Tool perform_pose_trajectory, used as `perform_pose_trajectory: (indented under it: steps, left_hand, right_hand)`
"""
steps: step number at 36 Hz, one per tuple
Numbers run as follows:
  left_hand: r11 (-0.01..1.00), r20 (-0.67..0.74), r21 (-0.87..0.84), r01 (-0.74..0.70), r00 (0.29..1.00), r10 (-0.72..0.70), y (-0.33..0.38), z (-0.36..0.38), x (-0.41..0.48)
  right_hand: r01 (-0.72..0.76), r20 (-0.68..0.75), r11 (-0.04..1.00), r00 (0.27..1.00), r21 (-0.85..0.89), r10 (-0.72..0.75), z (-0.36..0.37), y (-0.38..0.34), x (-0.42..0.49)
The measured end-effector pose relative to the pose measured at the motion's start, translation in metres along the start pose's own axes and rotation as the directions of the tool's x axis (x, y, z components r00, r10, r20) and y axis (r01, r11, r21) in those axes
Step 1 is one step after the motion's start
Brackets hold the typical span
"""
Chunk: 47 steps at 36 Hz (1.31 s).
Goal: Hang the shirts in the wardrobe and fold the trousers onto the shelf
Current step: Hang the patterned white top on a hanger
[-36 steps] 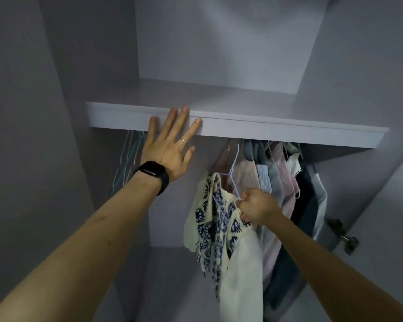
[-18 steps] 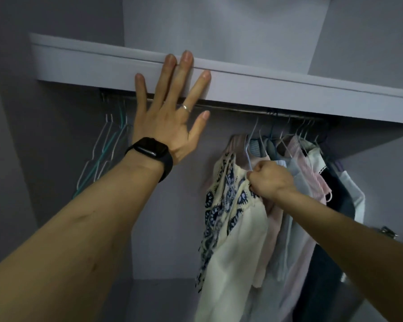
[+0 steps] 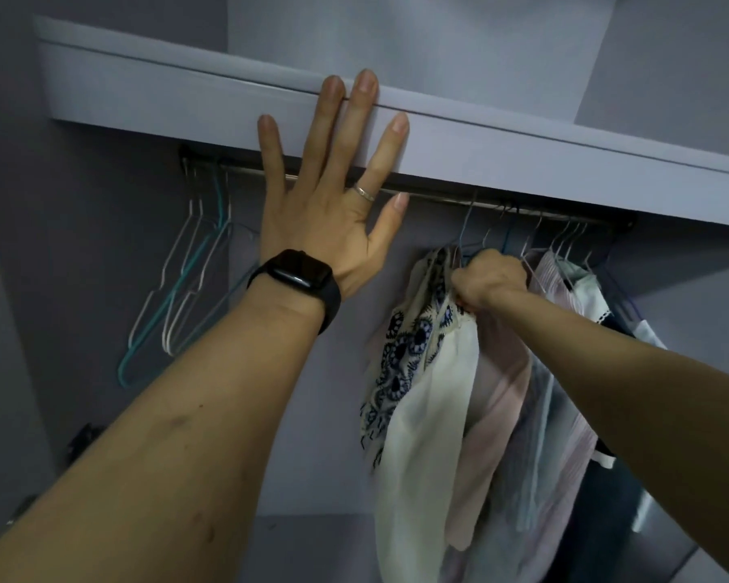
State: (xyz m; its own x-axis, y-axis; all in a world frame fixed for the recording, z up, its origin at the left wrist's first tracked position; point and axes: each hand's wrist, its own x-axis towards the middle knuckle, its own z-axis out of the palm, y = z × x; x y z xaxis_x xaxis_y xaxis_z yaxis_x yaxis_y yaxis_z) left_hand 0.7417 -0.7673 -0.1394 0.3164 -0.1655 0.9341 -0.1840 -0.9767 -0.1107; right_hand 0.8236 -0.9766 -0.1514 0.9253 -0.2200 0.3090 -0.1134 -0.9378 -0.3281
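Shelf (image 3: 165,94) spans 10 to 2 o'clock, front edge facing out. The rail (image 3: 438,197) runs just beneath it. Hung shirts (image 3: 552,456) bunch at 4 o'clock, crowded to that end, likely to keep rail free for more. The patterned cream shirt (image 3: 421,393) is at 5 o'clock, at the near end of the row. Empty hangers (image 3: 186,271) hang at 9 o'clock, well apart from the clothes. Left hand (image 3: 333,204) holds nothing: fingers straight and spread, flat against the shelf edge — a brace for the reach, I judge. Right hand (image 3: 491,279) is a tight fist at the patterned shirt's collar, guiding its hook toward the rail — whether the hook is seated, cannot tell.
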Motion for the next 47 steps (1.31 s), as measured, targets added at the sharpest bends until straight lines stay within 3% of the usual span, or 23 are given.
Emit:
perform_pose_trajectory:
  steps: [4, 9, 14, 20, 25, 31, 36, 42, 47]
  left_hand:
    - [1.000, -0.019, -0.006, 0.006, 1.000, -0.007, 0.001, 0.001, 0.001]
    - [1.000, 0.002, -0.006, 0.020, 1.000, -0.020, 0.002, 0.000, -0.001]
    - [0.999, 0.115, -0.004, 0.049, 0.992, -0.048, 0.000, -0.008, -0.005]
    - [0.994, 0.314, 0.011, 0.104, 0.944, -0.102, 0.003, -0.023, -0.001]
    - [0.982, 0.477, 0.046, 0.181, 0.860, -0.181, 0.020, -0.047, 0.010]
    - [0.938, 0.534, -0.123, 0.323, 0.819, -0.212, 0.051, -0.082, 0.012]
    - [0.840, 0.578, -0.329, 0.432, 0.796, -0.183, 0.111, -0.105, -0.038]
    - [0.726, 0.744, -0.427, 0.539, 0.666, -0.057, 0.196, -0.103, -0.105]
    - [0.719, 0.804, -0.464, 0.518, 0.587, 0.096, 0.251, -0.088, -0.121]
  right_hand:
    - [-0.013, 0.009, 0.997, 1.000, -0.070, 0.014, 0.011, 0.007, 0.006]
    - [-0.042, 0.039, 0.999, 0.998, -0.033, 0.043, 0.020, 0.023, 0.003]
    - [0.015, 0.091, 1.000, 0.996, 0.011, -0.016, -0.001, 0.022, -0.019]
    - [0.103, 0.118, 0.963, 0.984, 0.248, -0.136, -0.059, 0.029, -0.078]
    - [0.149, 0.099, 0.869, 0.970, 0.471, -0.220, -0.112, 0.061, -0.150]
    - [0.182, -0.073, 0.804, 0.983, 0.566, -0.171, -0.144, 0.106, -0.214]
    - [0.174, -0.142, 0.823, 0.983, 0.541, -0.115, -0.142, 0.154, -0.252]
    - [0.093, -0.144, 0.896, 0.989, 0.434, -0.033, -0.130, 0.214, -0.276]
    - [0.018, -0.139, 0.923, 0.990, 0.384, 0.038, -0.125, 0.255, -0.290]
